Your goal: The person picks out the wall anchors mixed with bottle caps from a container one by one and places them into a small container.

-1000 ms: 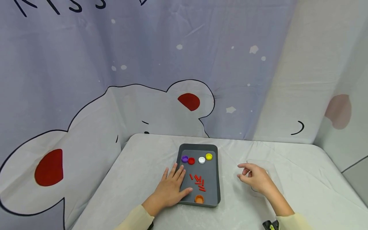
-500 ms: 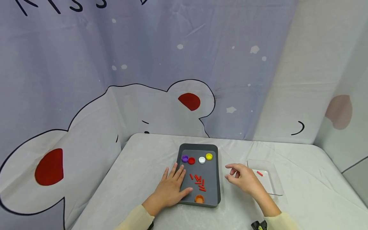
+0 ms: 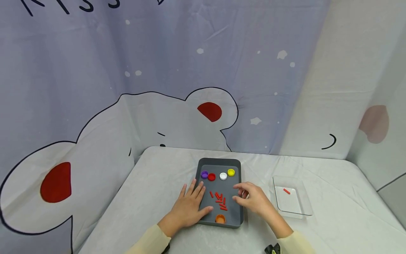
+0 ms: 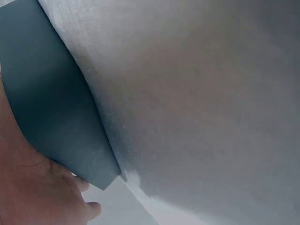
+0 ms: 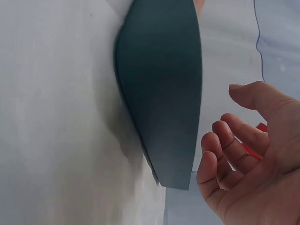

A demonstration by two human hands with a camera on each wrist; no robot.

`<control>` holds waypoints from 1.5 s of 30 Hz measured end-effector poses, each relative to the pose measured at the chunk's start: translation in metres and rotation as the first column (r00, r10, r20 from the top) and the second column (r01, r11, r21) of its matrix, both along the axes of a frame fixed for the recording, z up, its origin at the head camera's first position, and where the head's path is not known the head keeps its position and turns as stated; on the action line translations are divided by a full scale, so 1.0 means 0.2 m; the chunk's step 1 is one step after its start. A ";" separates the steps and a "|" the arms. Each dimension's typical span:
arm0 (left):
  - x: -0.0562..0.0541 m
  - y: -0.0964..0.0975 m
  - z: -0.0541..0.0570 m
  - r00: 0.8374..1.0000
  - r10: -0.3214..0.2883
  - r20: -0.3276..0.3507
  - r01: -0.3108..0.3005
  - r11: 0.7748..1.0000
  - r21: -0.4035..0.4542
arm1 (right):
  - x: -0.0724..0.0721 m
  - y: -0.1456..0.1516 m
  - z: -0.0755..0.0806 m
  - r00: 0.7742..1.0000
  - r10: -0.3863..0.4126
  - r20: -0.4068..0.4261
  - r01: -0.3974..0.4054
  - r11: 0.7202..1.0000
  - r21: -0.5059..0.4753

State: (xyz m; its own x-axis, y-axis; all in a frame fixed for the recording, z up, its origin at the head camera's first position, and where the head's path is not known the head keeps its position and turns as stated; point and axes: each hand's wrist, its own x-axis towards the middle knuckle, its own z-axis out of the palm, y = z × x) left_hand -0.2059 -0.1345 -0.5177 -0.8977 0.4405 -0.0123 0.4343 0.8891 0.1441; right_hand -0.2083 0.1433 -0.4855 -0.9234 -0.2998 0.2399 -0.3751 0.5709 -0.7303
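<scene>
There are five caps (image 3: 223, 176), at least eight sticks (image 3: 224, 200), one tray (image 3: 233, 217), one box (image 3: 302, 197).

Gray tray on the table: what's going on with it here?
A person's left hand rests on the left edge of the gray tray, while their right hand, holding nothing, hovers at its right edge. Loose red sticks lie in the tray, between four caps and an orange cap. Another stick lies in the clear box to the right.

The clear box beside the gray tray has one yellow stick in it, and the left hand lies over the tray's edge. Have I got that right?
Not quite: the stick in the clear box is red, as the head view shows. The left hand does lie over the gray tray's edge.
</scene>
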 end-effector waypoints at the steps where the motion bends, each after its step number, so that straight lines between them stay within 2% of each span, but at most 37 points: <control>1: 0.00 0.00 0.00 1.000 0.000 0.001 0.000 1.000 -0.001 | 0.00 -0.01 0.00 1.000 0.011 0.000 -0.011 1.000 -0.006; 9: 0.00 0.01 0.02 1.000 0.002 0.003 -0.002 1.000 -0.015 | -0.02 -0.05 -0.03 0.997 0.080 0.023 -0.080 0.997 0.010; 16: 0.01 0.01 0.02 1.000 0.003 0.008 -0.003 1.000 -0.013 | -0.05 -0.09 -0.06 0.992 0.125 0.029 -0.127 0.985 0.115; 20: 0.01 0.00 0.01 1.000 -0.003 -0.001 0.003 1.000 -0.010 | -0.07 -0.12 -0.09 0.994 0.108 0.031 -0.112 0.975 0.192; 26: 0.01 0.00 0.00 1.000 -0.011 -0.017 0.012 1.000 0.008 | -0.08 -0.15 -0.12 0.997 0.083 0.001 -0.079 0.944 0.321; 37: 0.01 0.00 0.01 1.000 -0.004 -0.009 0.004 1.000 0.001 | -0.09 -0.19 -0.13 0.999 0.047 -0.022 -0.035 0.919 0.392; 45: 0.00 0.00 0.00 1.000 -0.004 -0.021 0.004 1.000 -0.003 | -0.09 -0.20 -0.14 0.998 0.043 -0.044 -0.021 0.909 0.417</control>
